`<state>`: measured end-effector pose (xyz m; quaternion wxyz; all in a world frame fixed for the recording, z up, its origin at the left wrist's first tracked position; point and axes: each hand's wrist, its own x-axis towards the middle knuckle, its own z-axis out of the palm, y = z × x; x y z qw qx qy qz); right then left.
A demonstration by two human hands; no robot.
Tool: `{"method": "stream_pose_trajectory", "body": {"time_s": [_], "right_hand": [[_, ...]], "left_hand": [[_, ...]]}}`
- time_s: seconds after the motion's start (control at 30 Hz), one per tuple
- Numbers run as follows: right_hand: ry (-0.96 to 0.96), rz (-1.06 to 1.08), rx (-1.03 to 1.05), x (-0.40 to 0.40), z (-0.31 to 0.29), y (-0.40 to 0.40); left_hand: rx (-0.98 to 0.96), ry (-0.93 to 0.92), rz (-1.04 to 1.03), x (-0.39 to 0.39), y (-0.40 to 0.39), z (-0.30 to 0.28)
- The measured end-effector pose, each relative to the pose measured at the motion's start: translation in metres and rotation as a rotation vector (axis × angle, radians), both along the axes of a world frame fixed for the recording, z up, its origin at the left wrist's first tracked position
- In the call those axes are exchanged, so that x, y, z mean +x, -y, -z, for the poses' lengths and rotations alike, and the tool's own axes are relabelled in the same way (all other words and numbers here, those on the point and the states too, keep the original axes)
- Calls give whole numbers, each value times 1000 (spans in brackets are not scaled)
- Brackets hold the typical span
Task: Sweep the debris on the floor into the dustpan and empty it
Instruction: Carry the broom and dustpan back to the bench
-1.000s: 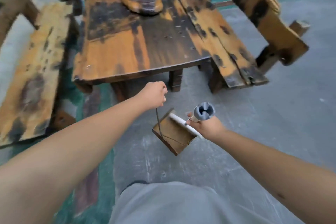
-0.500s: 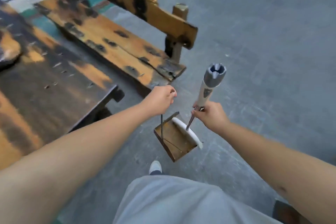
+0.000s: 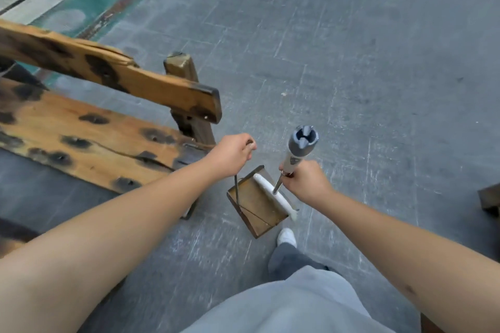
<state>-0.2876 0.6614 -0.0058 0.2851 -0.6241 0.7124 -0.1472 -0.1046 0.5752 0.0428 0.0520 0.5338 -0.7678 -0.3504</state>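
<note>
A white shoe (image 3: 286, 236) steps on the grey concrete floor (image 3: 378, 76). Just beyond it, the rusty brown square metal dustpan (image 3: 253, 204) hangs low, its thin wire handle rising near-vertical into the left hand (image 3: 232, 153), fingers curled around it. The white sweeper head (image 3: 273, 194) lies along the dustpan's right edge, its grey-capped pole (image 3: 293, 159) tilting up-right, gripped in the right hand (image 3: 304, 182). Left stands a scorched orange wooden bench (image 3: 94, 116).

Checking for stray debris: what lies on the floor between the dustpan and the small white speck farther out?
In the head view, only bare grey floor shows between the dustpan and the white speck.
</note>
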Motion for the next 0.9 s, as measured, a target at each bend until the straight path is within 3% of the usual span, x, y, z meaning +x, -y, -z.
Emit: {"method": "stream_pose_trajectory", "body": {"time_s": [0.33, 0.53, 0.73, 0.9], "right_hand": [[-64, -101, 20, -88, -21, 239], [-79, -233, 40, -94, -13, 390], [61, -146, 66, -81, -23, 538], [34, -336, 38, -59, -34, 648]], "left_hand": [[-10, -55, -106, -72, 211, -8], [48, -148, -179, -84, 357, 16], [131, -181, -206, -77, 497, 22], [236, -188, -327, -46, 589, 23]]}}
